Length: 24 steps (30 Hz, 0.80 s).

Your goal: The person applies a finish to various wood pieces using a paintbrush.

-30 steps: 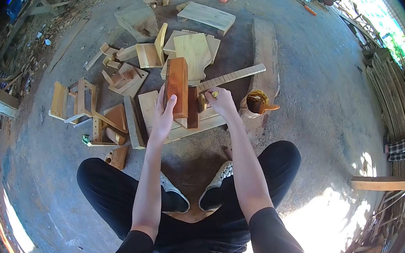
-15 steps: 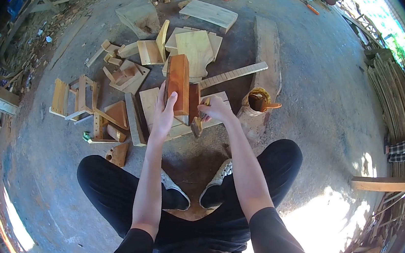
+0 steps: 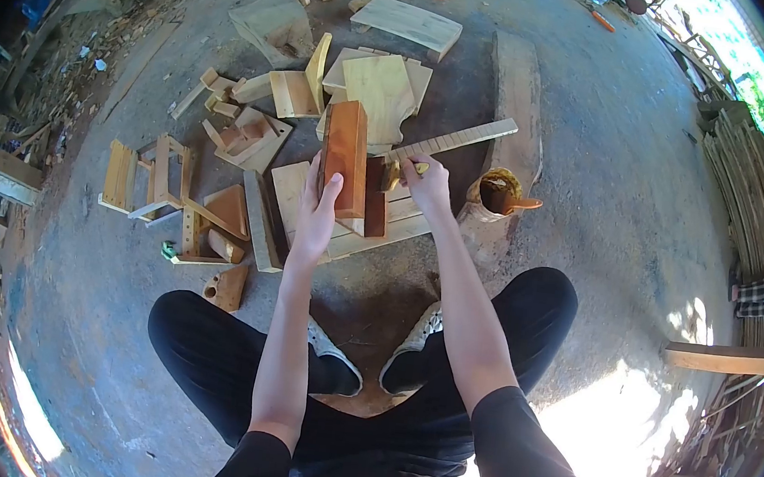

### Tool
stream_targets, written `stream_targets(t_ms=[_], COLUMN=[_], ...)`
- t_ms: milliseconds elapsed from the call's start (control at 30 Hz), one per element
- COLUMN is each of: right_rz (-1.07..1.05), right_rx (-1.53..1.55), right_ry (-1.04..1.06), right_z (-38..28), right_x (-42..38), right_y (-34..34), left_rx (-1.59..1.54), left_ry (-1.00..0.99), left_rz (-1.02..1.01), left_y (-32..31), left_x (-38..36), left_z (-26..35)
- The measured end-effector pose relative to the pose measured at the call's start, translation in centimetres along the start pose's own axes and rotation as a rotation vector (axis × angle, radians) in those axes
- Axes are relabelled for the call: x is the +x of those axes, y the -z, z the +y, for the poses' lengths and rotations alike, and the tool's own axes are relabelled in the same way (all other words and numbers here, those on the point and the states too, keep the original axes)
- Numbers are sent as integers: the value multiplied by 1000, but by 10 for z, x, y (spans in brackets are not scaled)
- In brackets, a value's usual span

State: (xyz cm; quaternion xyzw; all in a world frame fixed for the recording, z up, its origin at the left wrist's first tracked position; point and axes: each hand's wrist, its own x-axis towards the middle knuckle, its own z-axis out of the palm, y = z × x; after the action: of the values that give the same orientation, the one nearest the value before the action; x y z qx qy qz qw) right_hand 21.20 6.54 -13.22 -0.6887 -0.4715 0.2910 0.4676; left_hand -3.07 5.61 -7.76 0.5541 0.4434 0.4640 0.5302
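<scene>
My left hand (image 3: 317, 213) grips the near left side of a reddish-brown wooden box (image 3: 346, 156), its thumb along the face toward me. The box's lower right part is a darker brown panel. In my right hand (image 3: 427, 185) is a paintbrush (image 3: 392, 174), its bristle end pointing left at the box's right side. A container (image 3: 489, 194) of brown liquid stands right of that hand, with an orange-handled tool (image 3: 525, 203) leaning out over its rim. Pale boards (image 3: 382, 239) lie beneath the box.
Small wooden frames and pieces (image 3: 165, 174) lie to the left. Beyond the box are a pale shaped board (image 3: 377, 89) and a slatted strip (image 3: 458, 139). A long plank (image 3: 516, 113) extends away behind the container. Stacked wood (image 3: 740, 202) lines the right side.
My right hand has moved up and slightly right, and the brush has swung from pointing down to pointing left at the box. My left hand still holds the box.
</scene>
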Motion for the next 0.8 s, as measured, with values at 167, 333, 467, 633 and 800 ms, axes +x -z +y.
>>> stream_targets(t_ms=[167, 333, 467, 633, 800], right_rz=[-227, 122, -4, 100, 134], right_rx=[99, 226, 91, 128, 134], right_ry=[-196, 3, -133, -15, -133], right_z=[-3, 8, -14, -6, -1], right_x=[13, 15, 19, 22, 23], right_y=[4, -17, 5, 1, 17], left_rx=[-106, -99, -94, 51, 89], left_ry=[36, 31, 22, -11, 2], left_rz=[-30, -34, -51, -131, -149], left_y=[-2, 0, 2, 1, 5], left_x=[-7, -7, -7, -9, -16], left_z=[19, 10, 5, 1, 25])
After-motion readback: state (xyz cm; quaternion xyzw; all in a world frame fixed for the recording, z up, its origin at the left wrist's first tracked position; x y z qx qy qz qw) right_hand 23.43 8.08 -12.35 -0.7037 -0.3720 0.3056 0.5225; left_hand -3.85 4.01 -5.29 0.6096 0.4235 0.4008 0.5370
